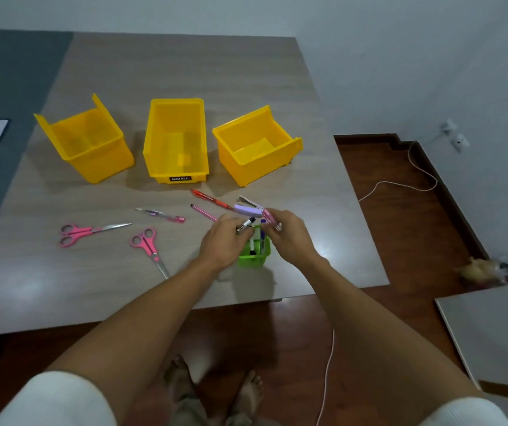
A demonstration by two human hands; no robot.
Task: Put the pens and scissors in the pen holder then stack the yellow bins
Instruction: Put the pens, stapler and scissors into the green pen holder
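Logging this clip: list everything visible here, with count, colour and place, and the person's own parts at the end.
Table: 1, grey wood-grain, fills the centre.
Bins: 3, yellow, in a row mid-table: left, middle, right; unstacked.
Scissors: 2, pink handles, front left: one, other.
Loose pens: 3, red, thin pink, clear-pink, in front of the bins.
Stapler: 1, lilac, beside the red pen.
Pen holder: 1, green, front centre, markers inside.
Cable: 1, white, on the floor, right.
Left hand: holds a black-and-white marker over the holder.
Right hand: holds a pink pen.
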